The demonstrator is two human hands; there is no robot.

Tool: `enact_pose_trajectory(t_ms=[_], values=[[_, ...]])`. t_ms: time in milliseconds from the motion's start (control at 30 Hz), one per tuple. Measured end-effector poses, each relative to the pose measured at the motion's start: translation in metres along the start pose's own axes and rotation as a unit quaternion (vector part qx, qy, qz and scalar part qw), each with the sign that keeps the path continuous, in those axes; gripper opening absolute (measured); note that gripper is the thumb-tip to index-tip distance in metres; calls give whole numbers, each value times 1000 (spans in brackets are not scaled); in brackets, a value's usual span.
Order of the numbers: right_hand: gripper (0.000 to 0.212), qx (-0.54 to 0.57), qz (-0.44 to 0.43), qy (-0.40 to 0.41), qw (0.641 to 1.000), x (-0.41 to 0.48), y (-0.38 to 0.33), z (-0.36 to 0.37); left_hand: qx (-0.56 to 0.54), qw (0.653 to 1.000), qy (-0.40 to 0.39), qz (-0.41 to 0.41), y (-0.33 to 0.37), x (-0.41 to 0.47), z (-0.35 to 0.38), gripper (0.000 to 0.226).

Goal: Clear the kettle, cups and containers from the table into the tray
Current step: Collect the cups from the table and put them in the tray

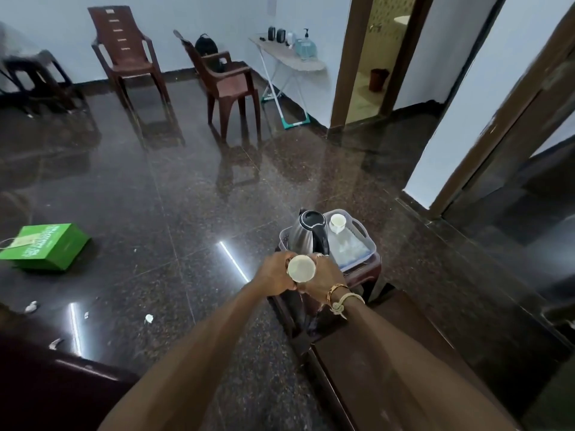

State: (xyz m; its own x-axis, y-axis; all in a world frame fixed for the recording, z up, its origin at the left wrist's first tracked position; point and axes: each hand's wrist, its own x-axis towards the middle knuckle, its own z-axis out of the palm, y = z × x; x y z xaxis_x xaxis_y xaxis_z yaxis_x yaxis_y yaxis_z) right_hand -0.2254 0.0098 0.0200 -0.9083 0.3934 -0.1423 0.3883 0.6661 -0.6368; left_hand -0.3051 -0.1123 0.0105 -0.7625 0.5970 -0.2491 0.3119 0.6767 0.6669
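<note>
Both arms are stretching straight out, my left hand (275, 272) and right hand (323, 275) curling snugly round the white cup (301, 268). I'm holding it over the tray's (362, 234) near edge, right by the kettle (306, 234). The second cup (337, 221) is sitting in the far right corner, with bare tray showing in front of it.

Head-worn view, down onto hands (275, 272)

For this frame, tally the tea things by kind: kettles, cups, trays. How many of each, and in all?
Kettle: 1
Cups: 2, the tray cup and the held cup
Tray: 1
Total: 4
</note>
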Motion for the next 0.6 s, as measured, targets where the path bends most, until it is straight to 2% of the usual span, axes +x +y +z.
enact_pose_trajectory(t_ms=[167,400,600], values=[[50,36,41,31,998,52,-16,8,-4,1000,2,15,-12,54,-30,62],[46,24,102,14,994,110,-28,31,18,997,-64,29,-43,121,-49,62],[38,59,175,93,979,154,-34,8,47,990,-96,94,-10,184,-75,62]])
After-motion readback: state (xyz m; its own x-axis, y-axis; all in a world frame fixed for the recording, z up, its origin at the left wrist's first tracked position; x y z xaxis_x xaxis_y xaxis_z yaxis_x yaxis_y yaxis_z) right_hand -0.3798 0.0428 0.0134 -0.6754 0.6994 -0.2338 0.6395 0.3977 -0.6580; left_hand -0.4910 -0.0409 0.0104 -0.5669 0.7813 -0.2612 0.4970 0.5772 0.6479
